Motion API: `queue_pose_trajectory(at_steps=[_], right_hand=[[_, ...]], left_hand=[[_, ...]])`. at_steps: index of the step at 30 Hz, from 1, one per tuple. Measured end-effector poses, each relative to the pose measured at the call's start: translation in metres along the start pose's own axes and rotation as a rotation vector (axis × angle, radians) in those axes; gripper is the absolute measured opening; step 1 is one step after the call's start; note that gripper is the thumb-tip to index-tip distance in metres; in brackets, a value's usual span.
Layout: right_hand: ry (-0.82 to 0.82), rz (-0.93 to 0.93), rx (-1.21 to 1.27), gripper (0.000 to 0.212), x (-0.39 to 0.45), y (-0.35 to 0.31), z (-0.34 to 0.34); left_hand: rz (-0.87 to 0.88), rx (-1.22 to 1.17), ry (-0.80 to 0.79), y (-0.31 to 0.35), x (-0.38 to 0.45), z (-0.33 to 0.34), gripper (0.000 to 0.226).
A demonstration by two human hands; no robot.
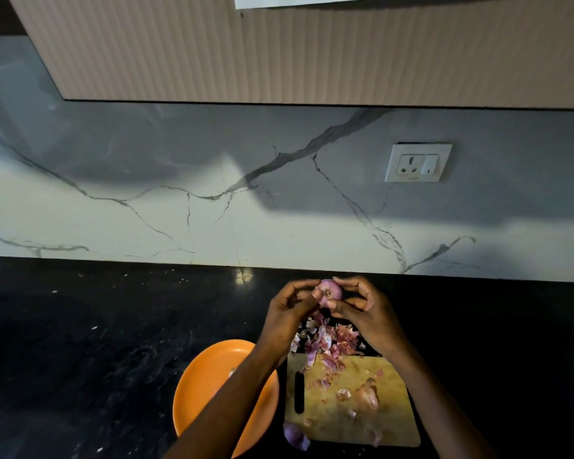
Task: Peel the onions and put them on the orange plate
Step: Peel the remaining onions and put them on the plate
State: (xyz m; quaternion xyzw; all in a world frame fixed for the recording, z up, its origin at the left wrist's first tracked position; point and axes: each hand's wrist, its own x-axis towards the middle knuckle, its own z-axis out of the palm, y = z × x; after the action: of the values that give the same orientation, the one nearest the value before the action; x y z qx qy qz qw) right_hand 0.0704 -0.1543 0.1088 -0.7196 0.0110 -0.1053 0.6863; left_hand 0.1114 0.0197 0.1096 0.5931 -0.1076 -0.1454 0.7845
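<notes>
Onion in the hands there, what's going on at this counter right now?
A person is peeling a small onion, held up over the black counter between the left hand and the right hand, fingers pinching it from both sides. Loose peels lie piled at the far end of the wooden cutting board, where another onion waits. The orange plate sits left of the board, partly hidden by the left arm.

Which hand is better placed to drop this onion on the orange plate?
Left. The left hand already grips the onion, and the orange plate lies under that forearm.
</notes>
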Motion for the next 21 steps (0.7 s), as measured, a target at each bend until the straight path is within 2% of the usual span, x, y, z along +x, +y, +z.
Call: queue_pose_trajectory(at_steps=[4,9,17,21], right_hand=[[0.012,0.006,-0.009,0.048,0.000,-0.002,0.002],[0.033,0.005,-0.011,0.046,-0.002,-0.002,0.003],[0.049,-0.006,-0.060,0.040,-0.004,0.002,0.005],[0.058,-0.016,0.010,0.041,-0.007,0.000,0.006]], left_hand=[[0.029,-0.040,0.109,-0.007,-0.001,0.007,0.031],[0.114,0.082,0.199,-0.016,0.004,0.009,0.012],[0.189,0.351,0.246,-0.026,0.009,0.013,0.010],[0.091,0.332,0.345,-0.028,0.015,0.005,0.015]])
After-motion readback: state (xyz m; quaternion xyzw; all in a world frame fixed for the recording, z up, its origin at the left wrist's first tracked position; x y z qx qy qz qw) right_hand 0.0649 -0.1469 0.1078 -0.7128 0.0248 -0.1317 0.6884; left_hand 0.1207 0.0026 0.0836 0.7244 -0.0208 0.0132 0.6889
